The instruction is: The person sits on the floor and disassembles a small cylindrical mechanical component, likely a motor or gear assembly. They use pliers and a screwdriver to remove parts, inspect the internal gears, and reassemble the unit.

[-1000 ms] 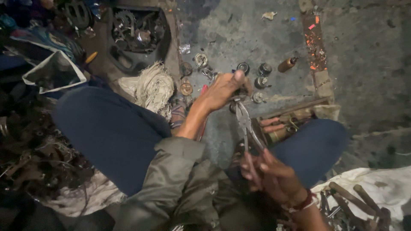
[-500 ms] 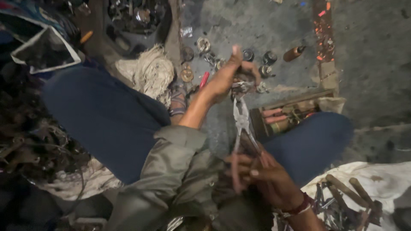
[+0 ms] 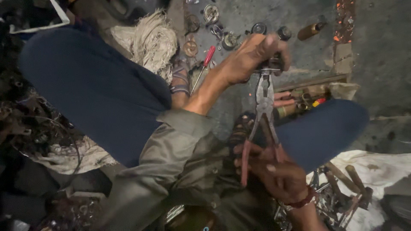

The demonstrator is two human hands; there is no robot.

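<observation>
Steel part: small dark metal piece (image 3: 270,65), pinched at the plier nose, held above the concrete floor (image 3: 257,17) just in front of the person's knees. Mostly hidden by fingers; exact shape can't be told.
Pliers: grey combination pliers (image 3: 264,100), nose pointing away from the body and onto the part, reddish handles running back toward the lap.
Left hand: left hand (image 3: 250,55) curled over the part, thumb and fingers pressed together around it, steadying it against the plier nose.
Right hand: right hand (image 3: 274,169) wrapped on the handles; they sit slightly splayed, fingers hooked over both, so it reads as a moderate squeeze, not a full clamp.
Step in hand: looks like gripping or working the small part with the pliers while the other hand braces it. Whether it's a twist, pull or crimp can't be told.
Next move calls for: firmer squeeze on the handles and a steady counter-hold at the part; fingertips sit very near the nose, so pinch risk.
Nearby on floor: red-handled screwdriver (image 3: 204,64) beside the left forearm; round metal caps and fittings (image 3: 231,39) beyond the hand; small brown bottle (image 3: 311,30) lying further out.
Further out: wad of pale fibre waste (image 3: 150,40) by the left knee; wooden tray of oddments (image 3: 308,96) under the right knee; white cloth with rusty tools (image 3: 376,171) at right.
</observation>
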